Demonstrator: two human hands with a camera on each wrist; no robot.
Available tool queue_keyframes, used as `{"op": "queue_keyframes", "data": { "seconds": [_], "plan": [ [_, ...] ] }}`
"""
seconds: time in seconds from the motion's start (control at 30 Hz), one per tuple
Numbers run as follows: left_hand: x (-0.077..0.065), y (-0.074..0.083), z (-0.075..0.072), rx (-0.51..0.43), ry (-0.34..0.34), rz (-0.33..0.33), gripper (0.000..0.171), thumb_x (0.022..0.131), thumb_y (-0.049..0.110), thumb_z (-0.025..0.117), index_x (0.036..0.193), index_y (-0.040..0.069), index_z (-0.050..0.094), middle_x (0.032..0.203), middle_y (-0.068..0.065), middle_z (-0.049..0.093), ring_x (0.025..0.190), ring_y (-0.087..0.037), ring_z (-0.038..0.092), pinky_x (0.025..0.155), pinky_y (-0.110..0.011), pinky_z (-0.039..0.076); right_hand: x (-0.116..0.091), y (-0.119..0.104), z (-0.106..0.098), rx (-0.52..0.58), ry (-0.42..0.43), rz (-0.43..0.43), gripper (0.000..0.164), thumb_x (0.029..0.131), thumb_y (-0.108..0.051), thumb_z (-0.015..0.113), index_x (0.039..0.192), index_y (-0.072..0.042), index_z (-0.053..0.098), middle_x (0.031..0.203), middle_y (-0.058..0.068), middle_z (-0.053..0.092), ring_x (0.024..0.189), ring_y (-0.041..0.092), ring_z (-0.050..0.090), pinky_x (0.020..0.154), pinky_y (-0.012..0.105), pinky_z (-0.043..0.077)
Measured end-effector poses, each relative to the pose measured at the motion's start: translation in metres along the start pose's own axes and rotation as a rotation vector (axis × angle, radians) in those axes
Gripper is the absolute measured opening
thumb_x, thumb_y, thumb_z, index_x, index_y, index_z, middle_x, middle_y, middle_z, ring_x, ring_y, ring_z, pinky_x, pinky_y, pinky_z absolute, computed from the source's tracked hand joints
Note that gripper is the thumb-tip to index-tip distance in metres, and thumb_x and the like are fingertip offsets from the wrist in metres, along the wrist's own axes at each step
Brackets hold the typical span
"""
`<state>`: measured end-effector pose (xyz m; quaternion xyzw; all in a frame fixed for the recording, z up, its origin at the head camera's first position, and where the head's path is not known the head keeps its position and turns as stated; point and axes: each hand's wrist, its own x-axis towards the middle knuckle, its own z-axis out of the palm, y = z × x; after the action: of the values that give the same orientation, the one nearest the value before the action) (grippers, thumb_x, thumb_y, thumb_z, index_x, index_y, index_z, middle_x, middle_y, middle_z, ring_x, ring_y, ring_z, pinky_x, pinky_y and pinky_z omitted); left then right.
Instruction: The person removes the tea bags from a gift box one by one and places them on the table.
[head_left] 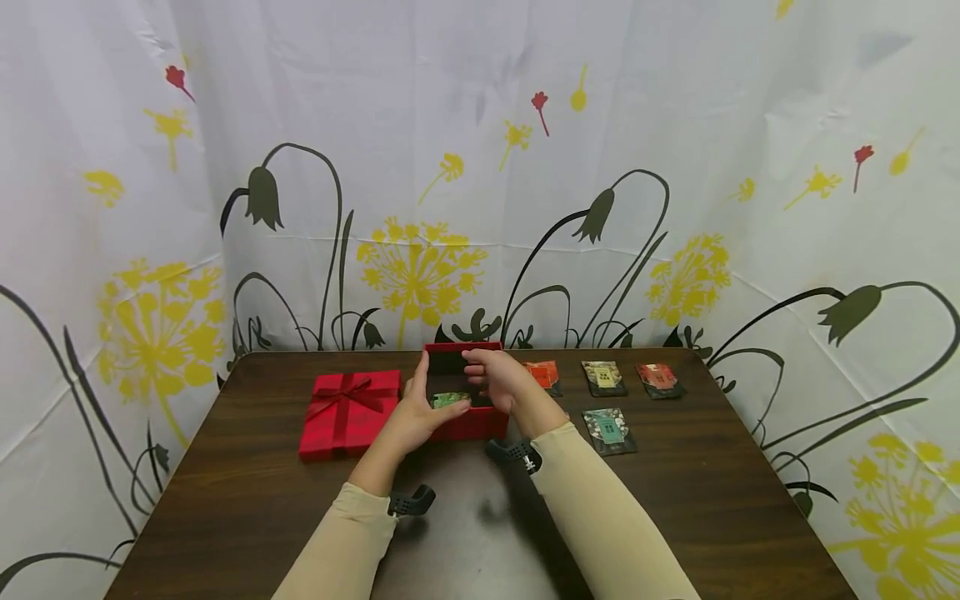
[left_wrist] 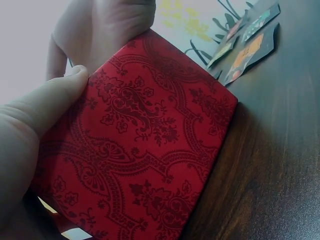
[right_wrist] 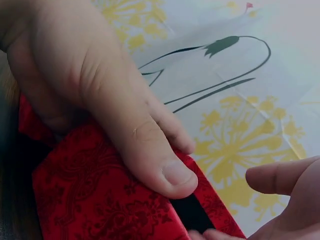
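A red patterned gift box (head_left: pixel 468 427) stands without its lid, its dark inside showing. In it lies a green packet (head_left: pixel 450 400), partly hidden. My left hand (head_left: pixel 414 412) is at the box's near left corner, thumb straight along the front rim and forefinger pointing up by the left side. The left wrist view shows that thumb (left_wrist: pixel 60 95) at the rim, with the other fingers mostly hidden. My right hand (head_left: pixel 504 383) reaches over the right side of the box, its fingers loosely bent above the opening. Nothing shows between its thumb (right_wrist: pixel 165 170) and forefinger.
Left of the box lies the red lid (head_left: pixel 322 425) with a dark ribbon bow. To the right are a red-orange packet (head_left: pixel 546 377), a yellowish packet (head_left: pixel 603 378), a red packet (head_left: pixel 660 380) and a teal packet (head_left: pixel 609 430). A flowered curtain (head_left: pixel 450 167) hangs behind the wooden table (head_left: pixel 225 500).
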<state>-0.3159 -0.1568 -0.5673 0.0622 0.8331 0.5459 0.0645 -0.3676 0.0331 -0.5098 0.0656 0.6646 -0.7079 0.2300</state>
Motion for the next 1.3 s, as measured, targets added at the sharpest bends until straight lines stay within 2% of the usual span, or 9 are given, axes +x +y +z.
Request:
{"op": "queue_keyframes", "data": {
  "seconds": [0.07,0.17,0.4,0.6,0.8,0.97,1.07,1.2,1.3],
  "plan": [
    [0.000,-0.001,0.000,0.001,-0.001,0.001,0.128,0.090,0.060,0.084,0.176,0.036,-0.008,0.181,-0.024,0.010,0.162,-0.054,0.028,0.124,-0.078,0.030,0.001,0.000,0.001,-0.011,-0.013,0.031,0.061,0.106,-0.035,0.065,0.153,-0.001,0.047,0.166,0.029,0.039,0.157,0.048,0.036,0.133,0.065,0.021],
    [0.000,-0.001,0.000,0.008,-0.004,0.003,0.130,0.089,0.062,0.084,0.176,0.035,-0.009,0.180,-0.025,0.011,0.161,-0.054,0.030,0.124,-0.077,0.032,0.001,0.000,0.002,-0.035,-0.024,0.064,0.068,0.105,-0.036,0.065,0.157,0.002,0.042,0.170,0.029,0.034,0.159,0.048,0.034,0.134,0.065,0.022],
    [0.000,0.001,-0.001,0.030,0.000,0.009,0.131,0.088,0.066,0.082,0.176,0.033,-0.009,0.179,-0.026,0.012,0.157,-0.056,0.036,0.122,-0.077,0.035,0.003,-0.003,0.004,-0.095,-0.035,0.120,0.081,0.105,-0.038,0.067,0.164,0.006,0.031,0.171,0.026,0.035,0.160,0.047,0.036,0.132,0.057,0.032],
    [0.000,0.000,-0.002,0.020,-0.012,0.002,0.129,0.090,0.063,0.082,0.176,0.033,-0.011,0.181,-0.025,0.005,0.162,-0.056,0.027,0.123,-0.079,0.032,0.004,-0.003,0.008,-0.211,-0.052,0.159,0.077,0.104,-0.041,0.069,0.159,0.005,0.043,0.169,0.025,0.041,0.154,0.042,0.043,0.134,0.055,0.029],
    [-0.001,0.001,0.000,0.000,-0.010,0.008,0.126,0.094,0.052,0.083,0.177,0.031,-0.009,0.181,-0.026,0.006,0.163,-0.055,0.024,0.124,-0.079,0.029,0.003,-0.002,0.009,-0.297,-0.092,0.168,0.072,0.104,-0.042,0.068,0.152,0.009,0.051,0.159,0.025,0.053,0.148,0.040,0.051,0.133,0.056,0.030],
    [-0.001,0.000,0.000,-0.010,-0.018,0.011,0.127,0.092,0.055,0.084,0.177,0.031,-0.009,0.182,-0.025,0.005,0.165,-0.053,0.019,0.125,-0.079,0.026,0.004,-0.001,0.008,-0.338,-0.102,0.170,0.076,0.103,-0.043,0.071,0.152,0.011,0.049,0.161,0.025,0.051,0.153,0.041,0.046,0.132,0.059,0.031],
    [-0.001,0.000,0.000,-0.007,-0.014,0.013,0.128,0.092,0.057,0.083,0.176,0.032,-0.009,0.182,-0.025,0.004,0.165,-0.054,0.020,0.125,-0.079,0.026,0.004,-0.001,0.009,-0.354,-0.099,0.159,0.075,0.103,-0.044,0.071,0.152,0.009,0.052,0.163,0.024,0.049,0.155,0.041,0.043,0.132,0.060,0.030],
    [-0.001,0.001,-0.001,-0.003,-0.011,0.012,0.128,0.091,0.059,0.083,0.176,0.033,-0.009,0.182,-0.026,0.004,0.164,-0.055,0.023,0.125,-0.079,0.027,0.004,-0.001,0.010,-0.369,-0.102,0.140,0.069,0.104,-0.043,0.069,0.150,0.007,0.058,0.160,0.021,0.054,0.153,0.041,0.047,0.131,0.059,0.034],
    [-0.001,0.001,-0.002,-0.003,-0.016,0.011,0.128,0.092,0.059,0.083,0.176,0.034,-0.010,0.182,-0.025,0.002,0.166,-0.054,0.016,0.126,-0.079,0.024,0.004,-0.001,0.011,-0.392,-0.125,0.129,0.064,0.107,-0.042,0.067,0.149,0.005,0.062,0.159,0.019,0.059,0.152,0.039,0.052,0.130,0.058,0.037]
  ]
}}
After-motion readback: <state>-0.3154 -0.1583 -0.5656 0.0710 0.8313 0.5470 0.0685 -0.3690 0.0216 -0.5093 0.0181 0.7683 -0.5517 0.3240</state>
